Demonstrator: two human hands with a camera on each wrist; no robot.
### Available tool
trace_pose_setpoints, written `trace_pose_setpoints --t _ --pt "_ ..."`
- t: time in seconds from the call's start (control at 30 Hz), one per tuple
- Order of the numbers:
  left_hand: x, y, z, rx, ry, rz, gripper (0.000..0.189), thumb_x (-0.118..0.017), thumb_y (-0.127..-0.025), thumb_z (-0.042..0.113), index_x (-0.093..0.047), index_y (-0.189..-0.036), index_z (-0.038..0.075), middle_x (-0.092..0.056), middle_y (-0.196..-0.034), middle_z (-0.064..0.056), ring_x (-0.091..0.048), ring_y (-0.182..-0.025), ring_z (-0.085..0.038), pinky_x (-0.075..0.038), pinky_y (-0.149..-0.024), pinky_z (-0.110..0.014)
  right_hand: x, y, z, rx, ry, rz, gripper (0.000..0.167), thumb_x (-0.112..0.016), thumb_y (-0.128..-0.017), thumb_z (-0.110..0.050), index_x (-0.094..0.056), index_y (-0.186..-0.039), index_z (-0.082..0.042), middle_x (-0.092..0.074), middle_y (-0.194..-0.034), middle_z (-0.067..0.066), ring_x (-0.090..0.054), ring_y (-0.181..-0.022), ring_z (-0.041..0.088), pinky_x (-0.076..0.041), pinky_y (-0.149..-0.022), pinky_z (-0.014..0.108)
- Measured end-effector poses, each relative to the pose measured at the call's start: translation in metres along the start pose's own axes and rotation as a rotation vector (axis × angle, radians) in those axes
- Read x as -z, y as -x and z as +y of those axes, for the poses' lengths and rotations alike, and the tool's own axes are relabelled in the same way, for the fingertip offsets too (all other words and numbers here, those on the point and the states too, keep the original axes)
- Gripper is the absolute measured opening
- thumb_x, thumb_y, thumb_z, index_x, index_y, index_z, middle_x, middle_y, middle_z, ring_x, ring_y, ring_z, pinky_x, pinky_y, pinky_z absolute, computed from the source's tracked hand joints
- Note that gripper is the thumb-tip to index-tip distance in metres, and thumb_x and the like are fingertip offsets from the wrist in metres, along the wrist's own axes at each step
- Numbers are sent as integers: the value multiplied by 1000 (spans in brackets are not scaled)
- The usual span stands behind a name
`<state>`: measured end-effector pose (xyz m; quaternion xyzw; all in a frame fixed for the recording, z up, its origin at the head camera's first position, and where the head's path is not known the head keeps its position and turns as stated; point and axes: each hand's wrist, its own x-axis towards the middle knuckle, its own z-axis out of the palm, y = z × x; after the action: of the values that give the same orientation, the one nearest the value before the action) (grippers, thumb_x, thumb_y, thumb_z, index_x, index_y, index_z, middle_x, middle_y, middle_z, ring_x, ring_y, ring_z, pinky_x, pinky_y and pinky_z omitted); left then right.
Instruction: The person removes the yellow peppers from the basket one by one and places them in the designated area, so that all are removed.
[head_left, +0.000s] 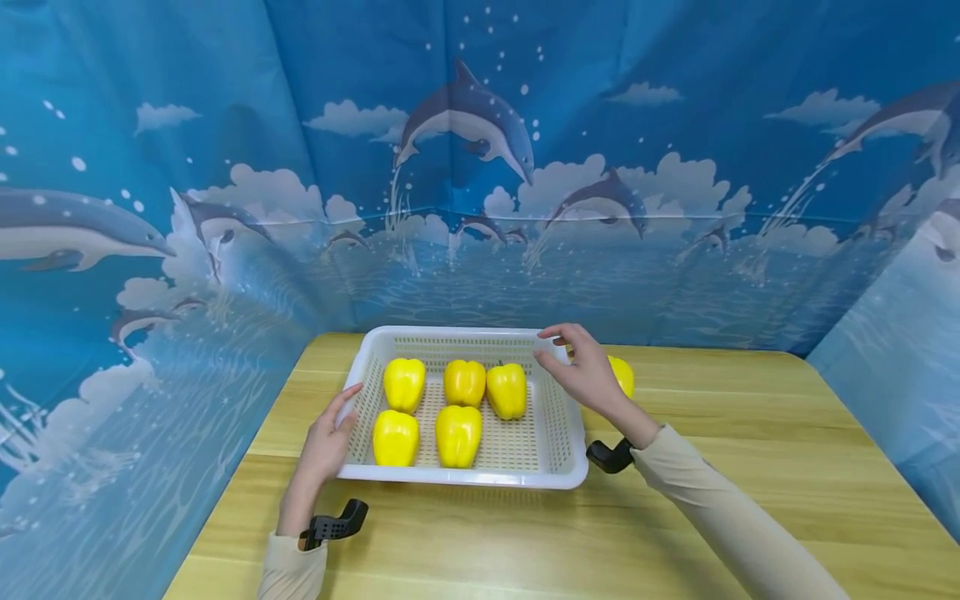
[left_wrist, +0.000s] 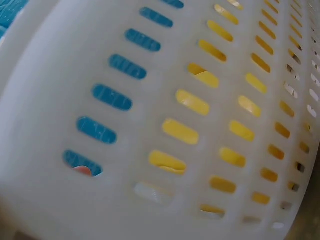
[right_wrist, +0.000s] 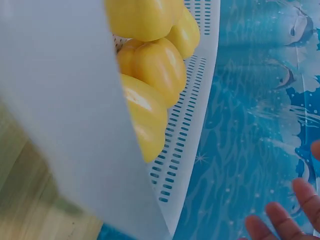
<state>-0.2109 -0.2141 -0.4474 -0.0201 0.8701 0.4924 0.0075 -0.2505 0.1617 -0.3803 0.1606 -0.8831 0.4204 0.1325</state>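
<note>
A white plastic basket (head_left: 480, 477) with slotted walls stands on the table. Inside it are several yellow bell peppers (head_left: 458, 436), also visible past the basket's rim in the right wrist view. My left hand (head_left: 324, 443) is at the basket's left rim, its fingers fairly straight and touching the edge. A small bit of fingertip (left_wrist: 83, 170) shows through one slot in the left wrist view. Over the right rim hovers my right hand (head_left: 588, 375), fingers spread and loosely bent, holding nothing. Another yellow bell pepper (head_left: 622, 377), partly hidden by that hand, lies outside the basket.
The wooden table (head_left: 720, 417) extends right of the basket and in front of it. A blue curtain (head_left: 480, 275) printed with dolphins hangs behind the table and along both sides. Black wrist cameras (head_left: 611, 457) are strapped to both wrists.
</note>
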Motion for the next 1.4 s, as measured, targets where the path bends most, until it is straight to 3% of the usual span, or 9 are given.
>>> trace_pose_setpoints --t 0.33,0.7,1.07,1.4 --pt "1 0 -1 2 -1 0 45 -38 -103 16 -34 -147 26 -31 -149 -19 -49 -118 -38 -46 -88 -52 -14 -15 -3 -157 98 -297 76 -65 -86 -47 -36 -143 -6 -38 -143 19 -43 -122 41 -42 -91 54" --pt "1 0 -1 2 -12 7 45 -38 -103 17 -34 -147 27 -32 -148 -19 -49 -118 -38 -46 -88 -52 -30 -26 -5 -241 108 -500 95 -69 -82 -49 -20 -148 0 -21 -150 26 -28 -133 41 -34 -99 56" --pt "1 2 -3 -5 -1 5 45 -39 -103 16 -34 -147 26 -30 -150 -17 -44 -123 -38 -41 -93 -56 -50 -36 3 -317 211 -591 97 -69 -82 -50 -20 -149 0 -17 -151 28 -20 -136 41 -28 -104 54" --pt "-1 1 -3 1 -8 11 45 -39 -103 17 -34 -147 27 -30 -150 -18 -47 -119 -38 -45 -90 -53 -61 -39 9 -362 259 -611 99 -69 -81 -50 -18 -149 2 -25 -147 29 -32 -131 40 -34 -101 51"
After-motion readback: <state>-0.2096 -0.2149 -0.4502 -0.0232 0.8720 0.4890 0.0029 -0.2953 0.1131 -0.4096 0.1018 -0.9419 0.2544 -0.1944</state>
